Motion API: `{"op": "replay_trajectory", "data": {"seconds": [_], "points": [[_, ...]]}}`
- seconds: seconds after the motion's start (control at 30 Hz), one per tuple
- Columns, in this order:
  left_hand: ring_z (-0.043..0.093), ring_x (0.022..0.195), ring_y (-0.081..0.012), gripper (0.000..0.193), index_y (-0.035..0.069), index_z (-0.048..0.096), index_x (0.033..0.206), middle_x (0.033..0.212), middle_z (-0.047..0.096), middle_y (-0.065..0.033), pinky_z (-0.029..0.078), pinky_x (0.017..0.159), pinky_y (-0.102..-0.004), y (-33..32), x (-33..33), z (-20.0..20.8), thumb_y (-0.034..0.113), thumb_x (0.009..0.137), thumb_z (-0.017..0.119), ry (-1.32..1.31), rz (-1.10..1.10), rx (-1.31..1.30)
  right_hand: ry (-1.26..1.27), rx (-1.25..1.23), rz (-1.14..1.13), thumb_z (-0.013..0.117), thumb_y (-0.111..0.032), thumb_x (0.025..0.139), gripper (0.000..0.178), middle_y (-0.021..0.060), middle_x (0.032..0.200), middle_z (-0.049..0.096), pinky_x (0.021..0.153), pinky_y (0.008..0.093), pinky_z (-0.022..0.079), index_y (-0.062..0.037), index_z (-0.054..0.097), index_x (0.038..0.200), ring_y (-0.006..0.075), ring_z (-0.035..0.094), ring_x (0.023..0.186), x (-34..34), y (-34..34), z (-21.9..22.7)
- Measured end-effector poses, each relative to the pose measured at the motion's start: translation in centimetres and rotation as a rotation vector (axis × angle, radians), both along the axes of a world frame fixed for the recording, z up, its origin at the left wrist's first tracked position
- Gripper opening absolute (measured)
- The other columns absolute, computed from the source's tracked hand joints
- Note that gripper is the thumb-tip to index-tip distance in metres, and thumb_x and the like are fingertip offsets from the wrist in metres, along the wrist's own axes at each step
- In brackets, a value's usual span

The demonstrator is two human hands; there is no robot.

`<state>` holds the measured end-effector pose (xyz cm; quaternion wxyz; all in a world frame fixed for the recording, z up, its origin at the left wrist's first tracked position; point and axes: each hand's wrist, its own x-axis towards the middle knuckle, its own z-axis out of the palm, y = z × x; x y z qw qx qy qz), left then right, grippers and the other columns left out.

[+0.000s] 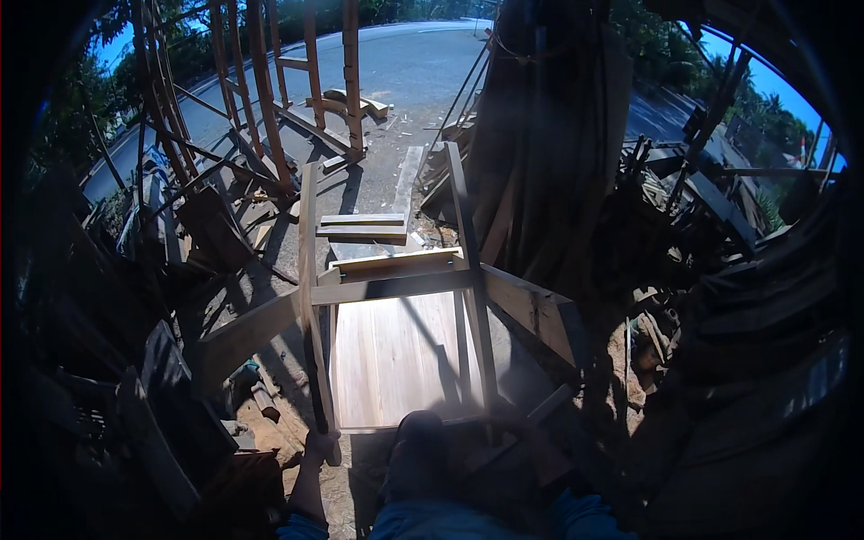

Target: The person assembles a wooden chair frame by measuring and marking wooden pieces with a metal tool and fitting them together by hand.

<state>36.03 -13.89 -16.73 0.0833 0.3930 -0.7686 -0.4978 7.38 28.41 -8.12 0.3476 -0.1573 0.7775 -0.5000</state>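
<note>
A wooden chair frame (pixel 391 289) stands before me, with two long posts, a crossbar and a pale slatted panel (pixel 405 360) in sunlight. My left hand (pixel 321 443) is closed around the lower end of its left post (pixel 315 369). Close to the lower end of the right post (pixel 483 351) is my right hand (pixel 515 421), in deep shadow; its fingers cannot be made out. Flat, arm-like boards spread outward on both sides, the left board (pixel 247 337) and the right board (pixel 531 310). My knee (pixel 418 441) is at the panel's near edge.
Short planks (pixel 360 222) lie on the ground beyond the chair frame. Upright wooden frames (pixel 261 90) stand at the far left, with scrap wood around them. Tall dark boards (pixel 549 117) lean at the right. Piled lumber (pixel 747 396) lines the right side; a paved road (pixel 414 63) runs behind.
</note>
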Motion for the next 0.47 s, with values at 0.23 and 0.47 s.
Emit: {"op": "replay_trajectory", "data": {"seconds": [0.23, 0.47], "points": [[0.061, 0.07, -0.0188, 0.032, 0.002, 0.055, 0.106, 0.081, 0.06, -0.0073, 0.048, 0.059, -0.033, 4.2, 0.5, -0.7, 0.003, 0.074, 0.062, 0.001, 0.104, 0.106, 0.064, -0.551, -0.231, 0.057, -0.051, 0.088, 0.071, 0.014, 0.137, 0.047, 0.094, 0.036, 0.045, -0.0061, 0.04, 0.14, 0.0266, 0.053, 0.118, -5.4, -0.2, 31.5], [0.055, 0.099, -0.0189, 0.074, 0.009, 0.022, 0.143, 0.119, 0.048, -0.0127, 0.048, 0.075, -0.0303, 4.3, 1.1, -13.0, 0.005, 0.081, 0.062, 0.049, 0.125, -0.245, 0.417, 0.704, 0.21, 0.071, -0.039, 0.08, 0.078, 0.0218, 0.141, 0.038, 0.107, 0.0411, 0.034, -0.005, 0.035, 0.141, 0.0378, 0.04, 0.129, -2.6, -2.0, 30.8]]}}
